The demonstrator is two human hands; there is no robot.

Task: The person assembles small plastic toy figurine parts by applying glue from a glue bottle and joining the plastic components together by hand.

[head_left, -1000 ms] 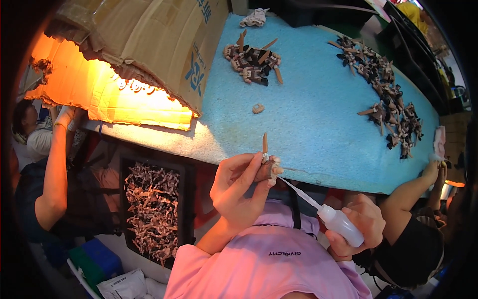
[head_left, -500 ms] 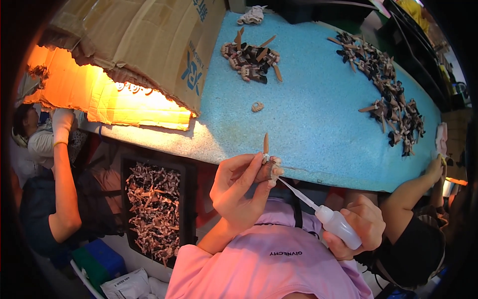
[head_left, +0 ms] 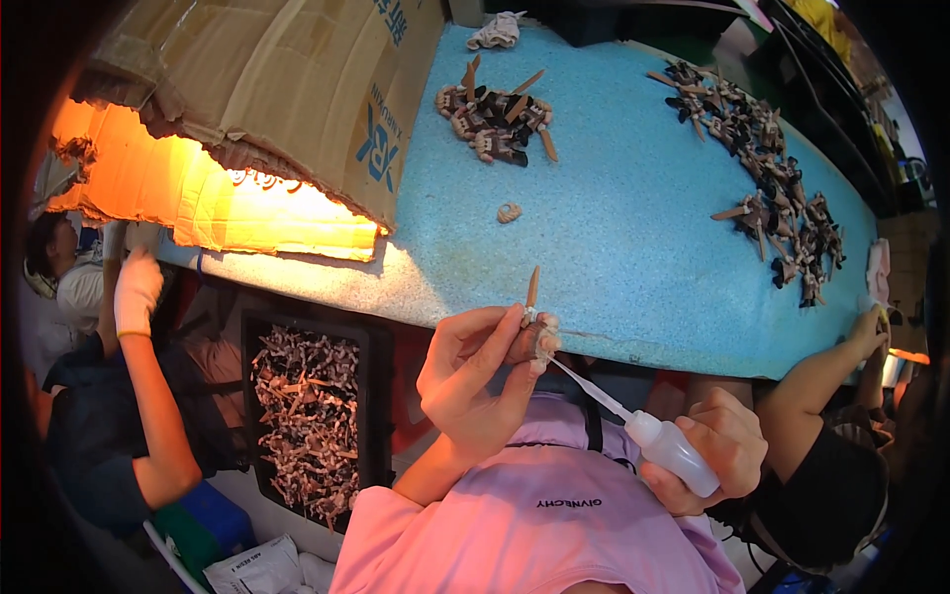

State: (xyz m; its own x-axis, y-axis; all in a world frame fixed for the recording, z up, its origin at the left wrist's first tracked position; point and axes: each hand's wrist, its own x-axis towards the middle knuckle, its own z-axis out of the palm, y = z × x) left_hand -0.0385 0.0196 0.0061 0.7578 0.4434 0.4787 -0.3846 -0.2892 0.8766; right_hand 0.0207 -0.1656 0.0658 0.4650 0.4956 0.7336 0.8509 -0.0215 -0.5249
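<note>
- Left hand (head_left: 475,381): fingers pinched shut on a small brown figurine part (head_left: 534,332), its thin stick rising above the fingertips.
- Right hand (head_left: 717,463): fingers wrapped around a white squeeze bottle (head_left: 673,453), nozzle tip touching the part.
- Blue foam table (head_left: 633,238): just beyond the fingertips.

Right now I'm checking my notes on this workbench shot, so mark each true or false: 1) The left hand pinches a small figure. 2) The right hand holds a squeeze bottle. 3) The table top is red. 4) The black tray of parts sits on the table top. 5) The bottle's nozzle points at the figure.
1) True: the left hand pinches the small figure.
2) True: the right hand holds the squeeze bottle.
3) False: the table top is blue.
4) False: the black tray lies below the table's near edge.
5) True: its thin nozzle reaches the figure.
</note>
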